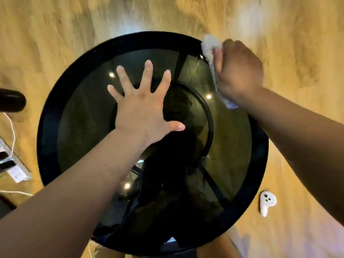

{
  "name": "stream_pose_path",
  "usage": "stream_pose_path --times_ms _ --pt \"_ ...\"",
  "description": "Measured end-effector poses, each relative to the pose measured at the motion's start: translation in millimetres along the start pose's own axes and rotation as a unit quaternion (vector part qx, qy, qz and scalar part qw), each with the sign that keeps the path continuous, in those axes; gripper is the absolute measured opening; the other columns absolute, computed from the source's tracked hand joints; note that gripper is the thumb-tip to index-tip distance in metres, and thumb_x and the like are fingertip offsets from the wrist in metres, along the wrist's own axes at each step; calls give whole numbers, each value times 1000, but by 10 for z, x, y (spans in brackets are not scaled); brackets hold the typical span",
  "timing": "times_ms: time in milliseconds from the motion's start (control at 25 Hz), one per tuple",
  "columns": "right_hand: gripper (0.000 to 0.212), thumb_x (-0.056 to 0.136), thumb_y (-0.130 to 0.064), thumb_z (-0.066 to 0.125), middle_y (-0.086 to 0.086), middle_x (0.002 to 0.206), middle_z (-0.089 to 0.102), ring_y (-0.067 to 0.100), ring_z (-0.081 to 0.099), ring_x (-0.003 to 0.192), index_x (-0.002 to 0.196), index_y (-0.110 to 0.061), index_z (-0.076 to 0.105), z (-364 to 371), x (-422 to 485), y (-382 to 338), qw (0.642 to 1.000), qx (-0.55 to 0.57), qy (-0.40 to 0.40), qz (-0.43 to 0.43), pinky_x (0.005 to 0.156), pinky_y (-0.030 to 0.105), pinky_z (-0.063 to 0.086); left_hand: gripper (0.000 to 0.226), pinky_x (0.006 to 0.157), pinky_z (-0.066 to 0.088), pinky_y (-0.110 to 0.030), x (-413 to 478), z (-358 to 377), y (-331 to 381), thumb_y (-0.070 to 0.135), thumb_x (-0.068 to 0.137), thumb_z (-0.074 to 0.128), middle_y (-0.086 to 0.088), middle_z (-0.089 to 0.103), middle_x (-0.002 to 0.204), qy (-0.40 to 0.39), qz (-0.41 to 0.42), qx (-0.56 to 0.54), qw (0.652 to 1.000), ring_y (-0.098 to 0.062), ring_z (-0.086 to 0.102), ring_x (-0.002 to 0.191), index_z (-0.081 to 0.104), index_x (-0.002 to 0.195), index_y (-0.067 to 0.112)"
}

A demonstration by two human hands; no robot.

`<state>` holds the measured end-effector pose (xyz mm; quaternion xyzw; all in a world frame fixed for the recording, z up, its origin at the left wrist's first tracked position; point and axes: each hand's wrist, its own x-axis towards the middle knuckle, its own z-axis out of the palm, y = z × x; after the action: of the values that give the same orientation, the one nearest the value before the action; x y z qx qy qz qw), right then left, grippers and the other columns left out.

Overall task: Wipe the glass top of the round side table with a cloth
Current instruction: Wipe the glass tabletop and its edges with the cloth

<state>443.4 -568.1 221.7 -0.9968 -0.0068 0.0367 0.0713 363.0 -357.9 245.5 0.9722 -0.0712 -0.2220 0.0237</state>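
**Cloth at the far right rim of the glass table**

Nearest the camera, two bare forearms reach forward over the round side table with the dark tinted glass top (pixel 89 116) and black rim, which fills the middle of the view and stands on a light wood-grain floor (pixel 55 30).

On the glass, the left hand (pixel 143 110) lies flat near the centre with all five fingers spread wide and nothing held. At the table's far right edge, the right hand (pixel 240 71) is closed in a fist around the crumpled white cloth (pixel 210 47); the cloth bulges out above the knuckles and a tail of it shows below the wrist (this hand and cloth are blurred). The cloth touches the glass just inside the rim and overlaps the rim at its upper end.

Through the glass, a black ring and black struts of the table's frame are visible, along with small bright reflections of lights.

Outward on the floor, a small white handheld controller (pixel 267 202) lies just beside the table's near right rim. At the left edge of the view sit a white power strip (pixel 16 174) with a white cable (pixel 12 127) and a dark rounded object, partly cut off.
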Motion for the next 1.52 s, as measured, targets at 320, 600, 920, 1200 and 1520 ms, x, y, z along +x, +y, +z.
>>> stream_pose_path --times_ms 320,600,920,1200,1520 --pt "58 101 -59 25 9 112 68 29 64 100 134 -18 51 -47 -312 193 994 61 -53 74 71 32 32 123 106 22 -75 20 -135 52 98 49 44 -2 -2 165 -48 -18 41 998 -56 0 145 -3 150 43" --pt "51 103 -42 25 20 111 60 40 54 105 120 -2 52 55 -2759 199 857 198 -30 474 76 42 38 118 110 23 -71 8 -287 219 81 65 61 -12 -2 165 -88 -2 73 993 -50 0 147 2 154 30" --pt "36 103 -28 39 23 111 59 37 57 98 117 3 52 4 -2793 187 833 256 -6 491 74 32 35 130 109 26 -71 -339 -42 1314 69 64 75 -15 -19 162 -127 232 179 948 -61 -6 141 -10 153 29" --pt "35 103 -34 38 7 118 62 28 59 104 132 -16 48 -116 -893 586 966 177 -61 179 69 34 32 135 108 26 -70 -308 39 1252 70 55 78 -11 -18 163 -115 211 167 956 -61 -7 142 -10 152 33" --pt "48 103 -49 32 6 106 68 23 58 85 134 -17 50 -31 -1676 628 900 278 -43 333 66 30 28 134 109 24 -69 -337 -27 1272 66 58 80 -10 -15 164 -117 203 161 959 -58 -7 143 -8 153 34"
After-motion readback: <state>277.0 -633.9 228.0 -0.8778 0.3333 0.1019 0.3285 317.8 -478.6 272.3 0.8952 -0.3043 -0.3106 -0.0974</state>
